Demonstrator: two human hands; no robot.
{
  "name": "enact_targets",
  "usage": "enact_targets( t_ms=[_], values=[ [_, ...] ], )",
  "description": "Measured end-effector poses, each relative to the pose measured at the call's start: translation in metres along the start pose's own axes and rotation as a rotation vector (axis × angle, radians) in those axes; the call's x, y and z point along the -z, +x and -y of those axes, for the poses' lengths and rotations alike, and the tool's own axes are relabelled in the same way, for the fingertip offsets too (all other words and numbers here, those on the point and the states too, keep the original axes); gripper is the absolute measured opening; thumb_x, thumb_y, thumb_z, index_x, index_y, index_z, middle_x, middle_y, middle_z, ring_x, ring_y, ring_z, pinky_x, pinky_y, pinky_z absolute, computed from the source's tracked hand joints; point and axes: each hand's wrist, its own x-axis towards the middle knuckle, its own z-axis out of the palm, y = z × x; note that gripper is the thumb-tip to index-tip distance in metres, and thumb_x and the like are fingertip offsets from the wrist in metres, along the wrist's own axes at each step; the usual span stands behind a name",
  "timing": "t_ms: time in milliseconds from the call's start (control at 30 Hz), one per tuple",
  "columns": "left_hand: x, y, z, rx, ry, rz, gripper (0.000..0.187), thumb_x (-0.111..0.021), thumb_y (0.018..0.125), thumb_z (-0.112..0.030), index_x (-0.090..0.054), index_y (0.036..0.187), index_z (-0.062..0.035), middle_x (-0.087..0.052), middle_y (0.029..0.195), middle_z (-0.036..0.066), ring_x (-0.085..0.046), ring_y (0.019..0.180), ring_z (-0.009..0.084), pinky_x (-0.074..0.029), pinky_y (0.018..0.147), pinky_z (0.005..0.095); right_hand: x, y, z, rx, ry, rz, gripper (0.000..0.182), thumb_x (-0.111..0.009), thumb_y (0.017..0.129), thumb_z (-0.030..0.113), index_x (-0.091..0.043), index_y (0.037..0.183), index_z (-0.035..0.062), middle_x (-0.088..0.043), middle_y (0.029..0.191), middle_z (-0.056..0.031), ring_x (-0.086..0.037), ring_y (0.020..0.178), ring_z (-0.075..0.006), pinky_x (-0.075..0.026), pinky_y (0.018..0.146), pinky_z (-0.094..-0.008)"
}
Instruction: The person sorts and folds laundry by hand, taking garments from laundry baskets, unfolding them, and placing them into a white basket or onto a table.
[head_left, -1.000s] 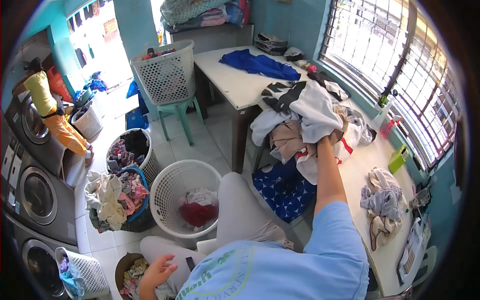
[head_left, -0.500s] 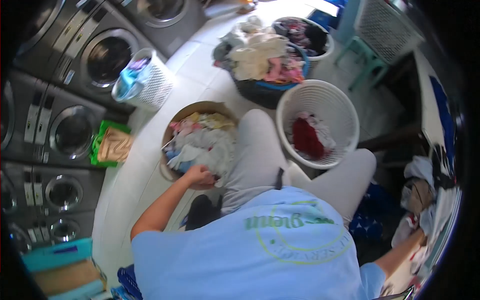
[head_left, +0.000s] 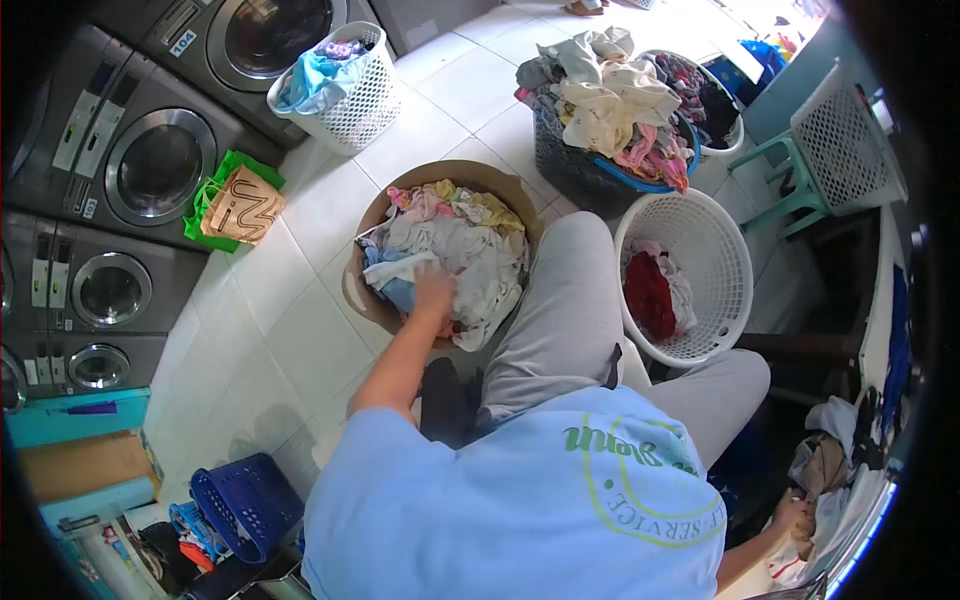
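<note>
My left hand point(head_left: 433, 288) reaches into a round tan basket point(head_left: 357, 295) full of light clothes, touching the pile beside a bright white cloth point(head_left: 400, 269). Motion smears its fingers, so their grip cannot be made out. At the far right, my right hand point(head_left: 793, 518) has its fingers curled on the lower part of a bunch of clothes, at a brownish cloth point(head_left: 828, 462). A white perforated basket point(head_left: 722, 270) stands beside my knee, with a dark red cloth point(head_left: 650, 297) and pale clothes inside.
A dark basket point(head_left: 568, 170) heaped with clothes stands ahead, near another full basket. Washing machines point(head_left: 160, 166) line the left. A white laundry basket point(head_left: 362, 112) and a green bag point(head_left: 213, 212) stand beside them. A blue basket point(head_left: 247, 508) lies lower left; a green stool point(head_left: 790, 180) stands at right.
My left hand has moved from the tan basket's near edge further in over the clothes. My right hand remains at the clothes on the right. The view has shifted, showing more floor at left.
</note>
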Motion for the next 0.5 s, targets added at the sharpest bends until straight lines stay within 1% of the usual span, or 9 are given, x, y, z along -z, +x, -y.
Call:
enact_targets(
  t_ms=[67,133,200,267,333,400,433,467,500],
  values=[
    [0.014,0.026,-0.038,0.176,-0.579,0.089,0.021,-0.061,0.083,-0.024,-0.064,0.092,-0.0052,-0.062,0.093,0.016,-0.059,0.088,0.0375,-0.047,0.075,0.0453,0.016,-0.025,0.044,0.183,0.098,0.023,0.032,-0.051,0.095,0.019,-0.056,0.118,-0.0017,-0.057,0.12,-0.0124,-0.05,0.112,-0.0192,-0.036,0.098,-0.0284],
    [0.074,0.037,-0.086,0.073,-0.904,-0.209,0.019,-0.059,0.085,-0.021,-0.063,0.089,-0.0035,-0.062,0.08,0.016,-0.059,0.076,0.037,-0.047,0.066,0.0444,0.036,-0.066,0.108,0.479,0.344,0.034,0.032,-0.051,0.095,0.019,-0.055,0.119,-0.0019,-0.056,0.121,-0.0125,-0.05,0.113,-0.0193,-0.035,0.099,-0.0285],
    [0.165,0.028,-0.131,-0.088,-1.153,-0.371,0.014,-0.058,0.086,-0.017,-0.062,0.086,-0.0034,-0.06,0.078,0.015,-0.059,0.073,0.0348,-0.046,0.062,0.0409,0.061,-0.118,0.179,0.842,0.654,0.081,0.041,-0.051,0.095,0.018,-0.047,0.129,-0.0034,-0.047,0.135,-0.0174,-0.041,0.128,-0.025,-0.029,0.106,-0.0319],
    [0.214,0.019,-0.154,-0.166,-1.284,-0.204,0.012,-0.06,0.084,-0.011,-0.062,0.088,0.0002,-0.061,0.081,0.014,-0.06,0.071,0.0291,-0.048,0.061,0.0354,0.08,-0.175,0.248,1.152,0.823,0.241,0.051,-0.054,0.085,0.002,-0.041,0.135,-0.0005,-0.042,0.14,-0.0145,-0.037,0.131,-0.024,-0.024,0.109,-0.0334],
    [0.253,0.012,-0.17,-0.534,-1.403,-0.362,0.009,-0.062,0.082,-0.006,-0.061,0.09,-0.0002,-0.061,0.084,0.013,-0.061,0.075,0.0287,-0.049,0.065,0.0351,0.078,-0.215,0.3,1.345,0.8,0.348,0.076,-0.058,0.07,-0.013,-0.034,0.14,0.0041,-0.03,0.147,-0.0175,-0.028,0.137,-0.0273,-0.023,0.111,-0.0367],
    [0.292,0.003,-0.18,-0.826,-1.477,-0.25,0.012,-0.063,0.081,-0.004,-0.061,0.092,-0.0015,-0.061,0.09,0.012,-0.062,0.079,0.0297,-0.05,0.068,0.0359,0.075,-0.262,0.342,1.469,0.935,0.465,0.086,-0.062,0.066,-0.015,-0.031,0.143,0.0075,-0.015,0.152,-0.0187,-0.024,0.138,-0.0313,-0.025,0.111,-0.0378],
    [0.309,-0.003,-0.185,-0.98,-1.457,-0.219,0.014,-0.064,0.082,-0.004,-0.061,0.095,-0.0023,-0.061,0.093,0.012,-0.061,0.081,0.0302,-0.05,0.07,0.0368,0.081,-0.281,0.358,1.65,0.743,0.2,0.081,-0.063,0.069,-0.007,-0.033,0.142,0.0105,-0.006,0.154,-0.0183,-0.021,0.139,-0.0348,-0.028,0.109,-0.0386],
    [0.323,-0.008,-0.191,-1.054,-1.525,-0.217,0.015,-0.064,0.082,-0.006,-0.061,0.096,-0.0026,-0.06,0.093,0.012,-0.061,0.082,0.0304,-0.05,0.07,0.0363,0.072,-0.287,0.373,1.613,0.702,0.217,0.067,-0.062,0.073,0.0,-0.041,0.136,0.0107,-0.007,0.153,-0.0193,-0.019,0.139,-0.0362,-0.028,0.109,-0.0381],
    [0.33,-0.01,-0.195,-1.128,-1.594,-0.213,0.016,-0.065,0.083,-0.008,-0.061,0.098,-0.003,-0.06,0.094,0.012,-0.061,0.082,0.0306,-0.05,0.071,0.0358,0.079,-0.298,0.377,1.667,0.713,0.226,0.047,-0.059,0.076,0.004,-0.052,0.123,0.0071,-0.024,0.148,-0.0226,-0.031,0.135,-0.0349,-0.033,0.105,-0.0361]
  ],
)
